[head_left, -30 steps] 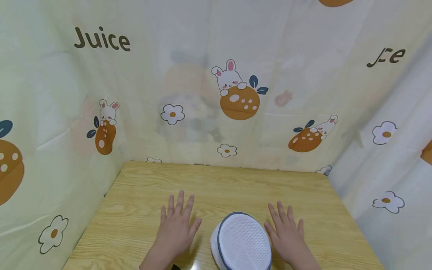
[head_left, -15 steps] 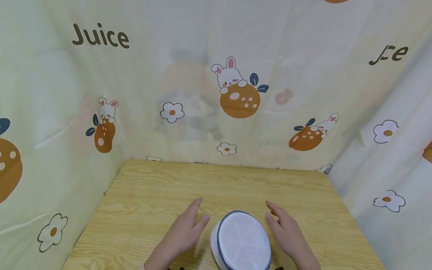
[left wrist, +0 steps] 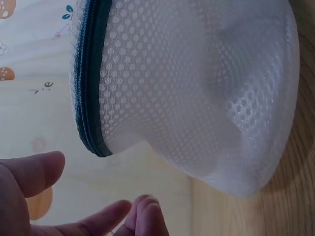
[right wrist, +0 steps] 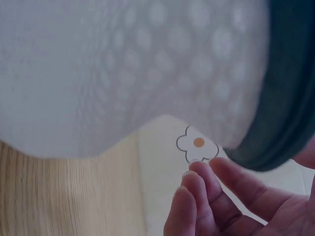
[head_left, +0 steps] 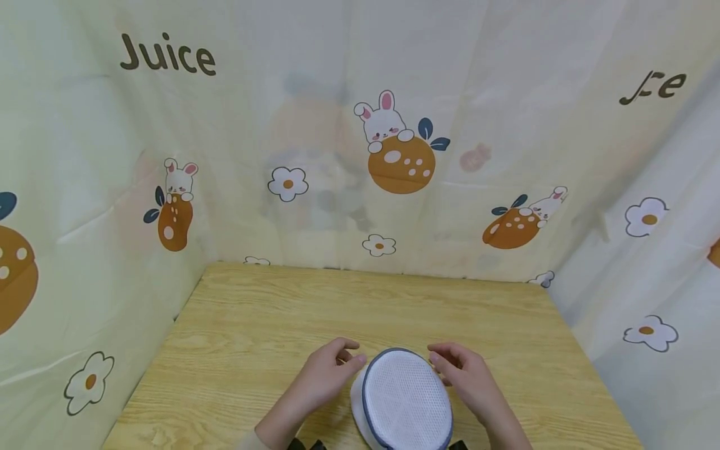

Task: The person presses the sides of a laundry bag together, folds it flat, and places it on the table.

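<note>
A white mesh laundry bag (head_left: 407, 400) is set on the wood-grain table (head_left: 253, 312), close to the near edge of the head view, with its round, fine-mesh top turned up toward the head camera. The top is rimmed by a dark teal zipper band (left wrist: 91, 78), and below it the honeycomb mesh wall is creased inward before the base is reached.

The bag is flanked by two bare hands. The left hand (head_left: 329, 375) is held at the bag's left side, with the fingers loosely bent and the thumb parted from them; nothing is gripped, and in the left wrist view a gap is seen between the fingertips and the mesh. The right hand (head_left: 467, 378) is held at the right side, likewise half open with softly curved fingers and nothing gripped. Its thumb is partly hidden by the band in the right wrist view, so whether the rim is touched cannot be told.

The table is enclosed by pale cloth (head_left: 315, 81) on three sides, printed with rabbits on orange fruit (head_left: 401, 164), white flowers (head_left: 288, 184) and the word "Juice" (head_left: 169, 56). Small black objects (head_left: 306, 445) are cut off by the lower edge and cannot be identified.
</note>
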`<state>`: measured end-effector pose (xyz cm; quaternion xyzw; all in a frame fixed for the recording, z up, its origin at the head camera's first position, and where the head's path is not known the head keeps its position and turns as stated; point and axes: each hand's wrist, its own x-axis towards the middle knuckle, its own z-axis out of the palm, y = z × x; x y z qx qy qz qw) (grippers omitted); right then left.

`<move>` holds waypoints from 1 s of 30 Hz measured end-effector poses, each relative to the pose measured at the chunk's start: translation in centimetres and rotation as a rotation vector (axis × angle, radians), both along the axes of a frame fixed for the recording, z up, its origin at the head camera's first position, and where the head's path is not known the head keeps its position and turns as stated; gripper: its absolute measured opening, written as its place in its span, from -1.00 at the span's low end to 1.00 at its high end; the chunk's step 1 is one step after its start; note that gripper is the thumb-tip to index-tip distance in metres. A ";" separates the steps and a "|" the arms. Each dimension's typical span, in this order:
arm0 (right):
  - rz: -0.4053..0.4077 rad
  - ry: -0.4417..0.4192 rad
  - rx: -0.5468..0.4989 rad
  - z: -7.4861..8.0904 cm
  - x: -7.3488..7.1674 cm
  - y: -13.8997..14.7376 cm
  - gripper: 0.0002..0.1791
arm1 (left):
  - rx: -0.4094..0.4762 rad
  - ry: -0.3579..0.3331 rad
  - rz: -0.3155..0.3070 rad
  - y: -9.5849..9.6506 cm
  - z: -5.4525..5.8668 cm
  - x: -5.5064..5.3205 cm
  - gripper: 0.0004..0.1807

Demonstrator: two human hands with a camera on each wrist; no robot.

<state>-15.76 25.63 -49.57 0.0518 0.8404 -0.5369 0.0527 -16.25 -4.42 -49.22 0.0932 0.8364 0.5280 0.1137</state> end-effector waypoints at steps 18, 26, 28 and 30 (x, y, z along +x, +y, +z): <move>0.074 -0.018 -0.014 -0.6 0.0 -1.1 -0.69 | 0.179 -0.159 -0.061 1.8 -0.4 -0.2 -0.74; 0.062 -0.036 -0.028 -1.1 -0.3 -1.5 -0.74 | 0.242 -0.234 -0.050 2.1 -1.0 -0.4 -0.81; 0.059 -0.047 -0.035 -1.4 -0.4 -1.6 -0.74 | 0.249 -0.240 -0.046 2.1 -1.1 -0.5 -0.82; 0.065 -0.057 -0.047 -1.6 -0.6 -1.6 -0.74 | 0.251 -0.250 -0.043 2.0 -1.2 -0.6 -0.82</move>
